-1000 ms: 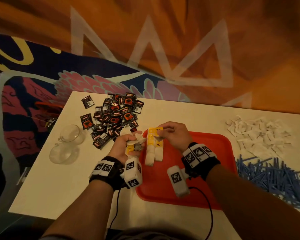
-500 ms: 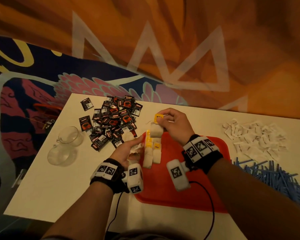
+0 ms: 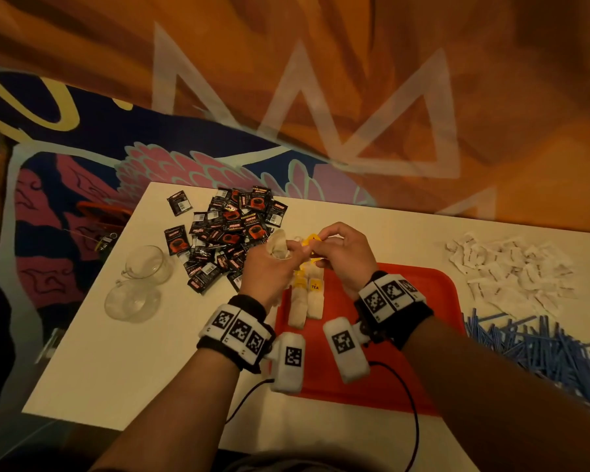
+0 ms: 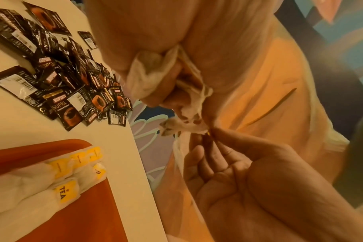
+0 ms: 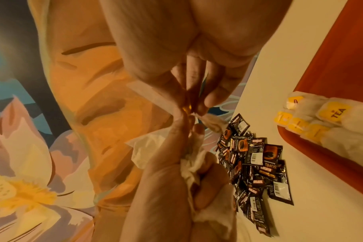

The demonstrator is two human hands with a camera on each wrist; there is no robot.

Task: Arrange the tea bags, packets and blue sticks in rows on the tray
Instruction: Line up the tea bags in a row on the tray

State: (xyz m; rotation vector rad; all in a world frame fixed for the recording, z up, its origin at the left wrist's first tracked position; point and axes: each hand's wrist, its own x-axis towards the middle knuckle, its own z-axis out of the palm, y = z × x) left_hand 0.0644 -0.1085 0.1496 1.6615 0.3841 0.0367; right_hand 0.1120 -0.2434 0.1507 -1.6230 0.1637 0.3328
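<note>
The left hand point(image 3: 269, 267) clutches a bunch of tea bags point(image 3: 280, 247) as a ready supply, while the right hand point(image 3: 341, 253) pinches one yellow tag point(image 3: 312, 240), probably to draw a single bag free. Both hang over the far left corner of the tray point(image 3: 422, 301), just above the placed bags point(image 3: 305, 298), so the row can grow; packets point(image 3: 232, 229) and sticks point(image 3: 542, 345) wait on the counter point(image 3: 133, 362).

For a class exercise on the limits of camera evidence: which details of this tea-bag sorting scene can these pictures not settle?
- How many white tea bags the left hand grips: head and left wrist views, fingers cover them.
- Print on the yellow paper tag pinched by the right hand: all views, fingertips hide it.
- Extent of the blue stick pile: head view, cut by the right edge.
- Near corner of the red plastic tray: head view, forearm covers it.
</note>
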